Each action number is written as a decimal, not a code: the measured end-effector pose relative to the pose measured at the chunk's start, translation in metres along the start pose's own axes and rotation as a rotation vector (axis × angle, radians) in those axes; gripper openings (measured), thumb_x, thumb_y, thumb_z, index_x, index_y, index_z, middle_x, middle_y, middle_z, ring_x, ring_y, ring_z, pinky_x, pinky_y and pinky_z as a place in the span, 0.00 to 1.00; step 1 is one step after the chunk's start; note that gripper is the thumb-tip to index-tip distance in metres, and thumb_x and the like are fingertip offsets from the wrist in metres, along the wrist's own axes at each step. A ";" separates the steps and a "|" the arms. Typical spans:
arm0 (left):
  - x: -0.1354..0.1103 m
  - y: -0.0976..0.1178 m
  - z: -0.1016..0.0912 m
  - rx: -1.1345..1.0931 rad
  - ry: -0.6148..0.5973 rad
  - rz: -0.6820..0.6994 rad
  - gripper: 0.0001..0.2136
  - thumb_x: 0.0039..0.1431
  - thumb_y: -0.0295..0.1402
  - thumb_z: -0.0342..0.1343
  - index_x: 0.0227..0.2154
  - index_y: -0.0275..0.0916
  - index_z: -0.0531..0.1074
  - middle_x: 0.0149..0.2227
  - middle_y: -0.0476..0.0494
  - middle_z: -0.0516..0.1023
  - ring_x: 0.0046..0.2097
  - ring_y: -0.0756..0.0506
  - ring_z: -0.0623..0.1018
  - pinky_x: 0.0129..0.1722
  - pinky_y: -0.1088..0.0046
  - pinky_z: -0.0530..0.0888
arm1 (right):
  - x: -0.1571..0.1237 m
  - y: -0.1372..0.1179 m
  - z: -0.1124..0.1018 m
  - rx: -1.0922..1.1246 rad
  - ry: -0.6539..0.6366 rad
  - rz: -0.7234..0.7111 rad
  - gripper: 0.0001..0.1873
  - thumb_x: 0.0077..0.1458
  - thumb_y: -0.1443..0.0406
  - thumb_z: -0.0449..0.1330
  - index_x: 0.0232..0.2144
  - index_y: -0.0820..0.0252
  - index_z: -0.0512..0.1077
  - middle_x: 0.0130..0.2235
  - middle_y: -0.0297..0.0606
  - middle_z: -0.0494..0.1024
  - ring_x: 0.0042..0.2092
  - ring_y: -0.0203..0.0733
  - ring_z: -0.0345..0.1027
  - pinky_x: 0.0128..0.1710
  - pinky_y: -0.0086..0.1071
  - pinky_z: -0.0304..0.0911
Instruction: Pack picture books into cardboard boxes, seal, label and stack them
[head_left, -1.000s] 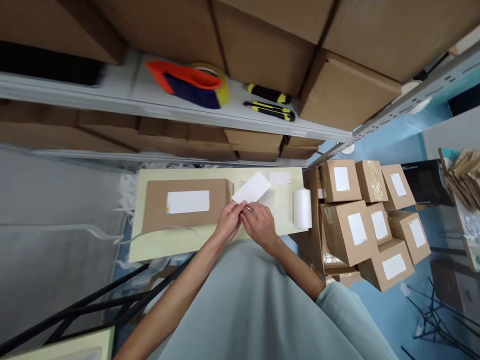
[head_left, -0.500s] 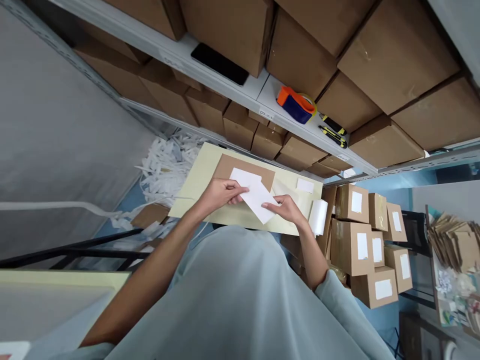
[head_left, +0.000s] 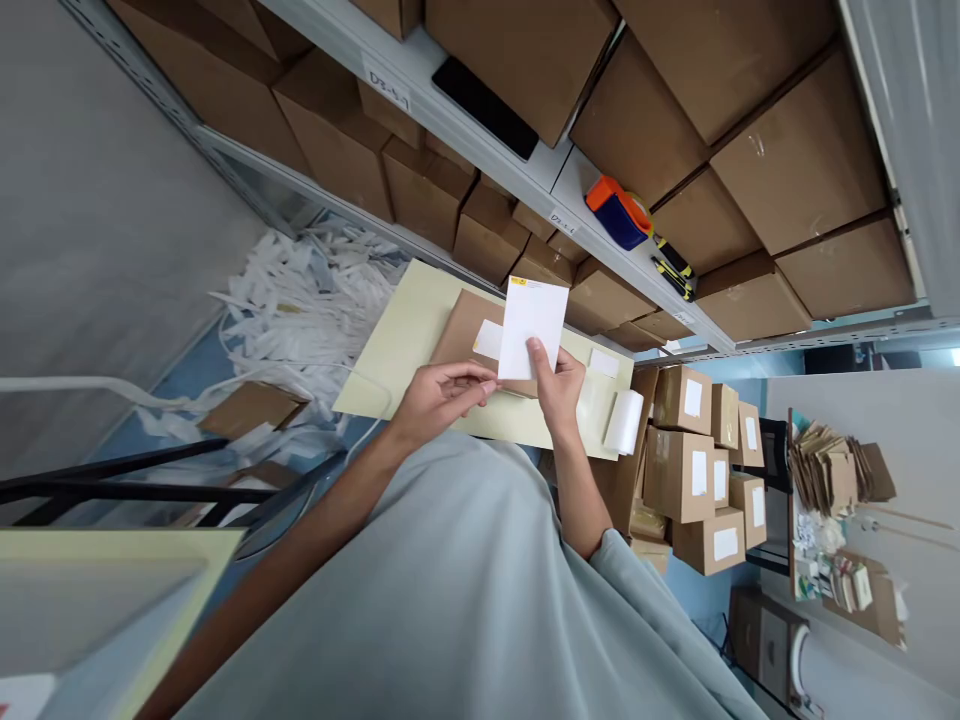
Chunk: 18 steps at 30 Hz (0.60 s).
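The white label sheet [head_left: 532,327] stands upright, long axis toward 12 o'clock, pinched at its lower edge by the right hand [head_left: 559,392], while the left hand [head_left: 442,393], fingers pressed together, nips its 8 o'clock corner.

The white label sheet [head_left: 532,327] now stands upright, raised by the right hand [head_left: 559,390].

The white sheet [head_left: 532,325] pinched by the right hand [head_left: 559,392] looks like thin, smooth label paper with a faint sheen. Just beyond the fingertips [head_left: 534,347] lies a flat package [head_left: 469,330] of matt brown cardboard carrying a smooth white label. Under both hands, the tabletop [head_left: 397,350] is a pale, smooth, matt board. To the right of the fingers sits a roll [head_left: 624,422] of white paper. Left of the left hand [head_left: 439,392], a heap of paper strips [head_left: 315,290] looks crumpled and slightly glossy.
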<state>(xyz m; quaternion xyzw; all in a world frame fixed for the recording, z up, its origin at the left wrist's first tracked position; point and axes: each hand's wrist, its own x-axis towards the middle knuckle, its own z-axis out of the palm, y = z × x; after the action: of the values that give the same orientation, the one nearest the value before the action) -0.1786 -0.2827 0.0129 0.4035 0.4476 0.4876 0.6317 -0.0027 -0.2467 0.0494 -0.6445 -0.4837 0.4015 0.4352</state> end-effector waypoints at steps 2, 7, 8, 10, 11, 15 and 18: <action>0.000 0.003 -0.007 0.015 0.007 0.004 0.18 0.50 0.51 0.74 0.32 0.40 0.86 0.34 0.39 0.84 0.28 0.45 0.77 0.25 0.70 0.74 | -0.003 -0.003 0.005 -0.017 0.001 -0.016 0.27 0.58 0.42 0.67 0.31 0.60 0.82 0.33 0.40 0.81 0.40 0.48 0.75 0.36 0.35 0.72; 0.001 0.009 -0.017 0.016 0.024 -0.017 0.20 0.47 0.52 0.76 0.31 0.40 0.85 0.32 0.41 0.83 0.27 0.46 0.76 0.23 0.71 0.72 | -0.010 -0.007 0.018 -0.001 0.028 -0.030 0.26 0.59 0.42 0.68 0.29 0.60 0.80 0.32 0.38 0.80 0.38 0.45 0.73 0.35 0.34 0.71; 0.001 0.009 -0.018 0.007 0.028 -0.018 0.20 0.46 0.52 0.76 0.30 0.39 0.85 0.31 0.41 0.83 0.27 0.46 0.76 0.23 0.72 0.73 | -0.011 -0.007 0.020 0.004 0.040 -0.029 0.26 0.58 0.42 0.68 0.29 0.60 0.80 0.32 0.38 0.80 0.37 0.45 0.73 0.35 0.34 0.70; 0.001 0.011 -0.021 -0.012 0.031 -0.014 0.20 0.45 0.52 0.77 0.29 0.39 0.84 0.31 0.42 0.82 0.26 0.47 0.75 0.24 0.72 0.74 | -0.013 -0.008 0.025 0.002 0.056 -0.021 0.27 0.58 0.41 0.69 0.29 0.60 0.80 0.32 0.37 0.80 0.37 0.44 0.72 0.35 0.33 0.70; 0.002 0.012 -0.022 -0.019 0.028 -0.013 0.20 0.44 0.52 0.77 0.28 0.40 0.84 0.30 0.42 0.82 0.25 0.48 0.75 0.24 0.72 0.75 | -0.014 -0.008 0.027 -0.003 0.061 -0.013 0.28 0.58 0.41 0.69 0.29 0.60 0.80 0.32 0.37 0.79 0.37 0.44 0.72 0.34 0.33 0.70; 0.003 0.018 -0.031 -0.028 0.013 0.002 0.19 0.44 0.52 0.77 0.27 0.41 0.83 0.30 0.43 0.82 0.26 0.48 0.75 0.24 0.72 0.76 | -0.016 -0.005 0.036 -0.009 0.061 0.032 0.29 0.58 0.39 0.69 0.28 0.59 0.78 0.31 0.37 0.79 0.37 0.44 0.73 0.34 0.33 0.71; 0.004 0.020 -0.039 -0.023 -0.017 0.017 0.18 0.46 0.51 0.76 0.27 0.41 0.83 0.31 0.43 0.82 0.27 0.47 0.75 0.26 0.71 0.76 | -0.016 0.004 0.047 0.012 0.021 0.060 0.29 0.60 0.39 0.67 0.31 0.60 0.79 0.32 0.37 0.81 0.38 0.44 0.74 0.36 0.33 0.72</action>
<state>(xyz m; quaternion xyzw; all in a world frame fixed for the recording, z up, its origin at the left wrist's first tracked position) -0.2210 -0.2716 0.0206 0.4040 0.4330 0.4948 0.6360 -0.0496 -0.2551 0.0332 -0.6603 -0.4571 0.4105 0.4319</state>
